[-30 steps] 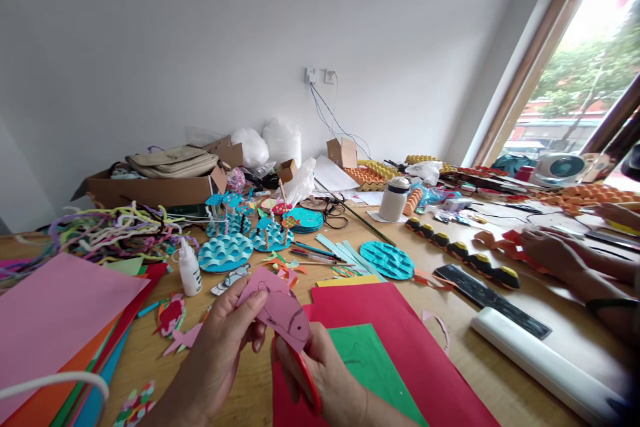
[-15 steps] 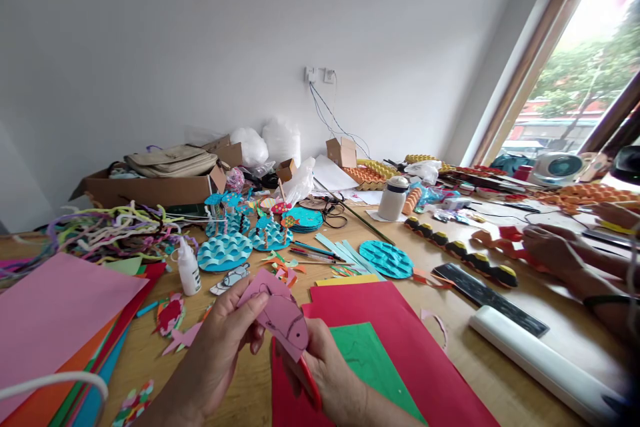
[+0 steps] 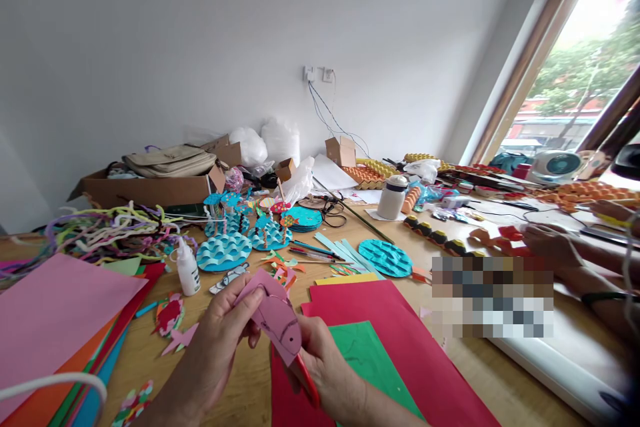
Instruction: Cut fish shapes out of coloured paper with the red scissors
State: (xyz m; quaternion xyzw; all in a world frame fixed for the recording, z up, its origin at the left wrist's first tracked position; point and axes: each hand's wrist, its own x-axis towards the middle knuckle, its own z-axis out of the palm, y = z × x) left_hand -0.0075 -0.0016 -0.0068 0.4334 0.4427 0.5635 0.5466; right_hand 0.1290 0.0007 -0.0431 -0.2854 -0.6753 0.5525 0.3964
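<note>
A pink paper piece (image 3: 278, 321) with a fish drawn in dark lines is pinched in my left hand (image 3: 220, 333), thumb on top. My right hand (image 3: 327, 360) is closed on red-handled scissors (image 3: 306, 381) at the paper's lower right edge, by the drawn head. The blades are mostly hidden behind the paper. Beneath my right hand lie a red sheet (image 3: 400, 333) and a green sheet (image 3: 367, 353). A pink paper fish (image 3: 179, 339) and a red decorated fish (image 3: 169, 315) rest left of my left hand.
Coloured sheets (image 3: 55, 320), a glue bottle (image 3: 187, 268) and pipe cleaners (image 3: 110, 233) are at left. Blue wavy discs (image 3: 223, 252), pens (image 3: 315, 252) and a white bottle (image 3: 393, 199) stand or lie beyond my hands. Another person's hands (image 3: 555, 250) are at right; a blurred patch covers part of the table.
The pink paper and both my hands have shifted slightly left. The paper has turned a little, its fish head end now lower left. A pixelated patch now covers objects at right.
</note>
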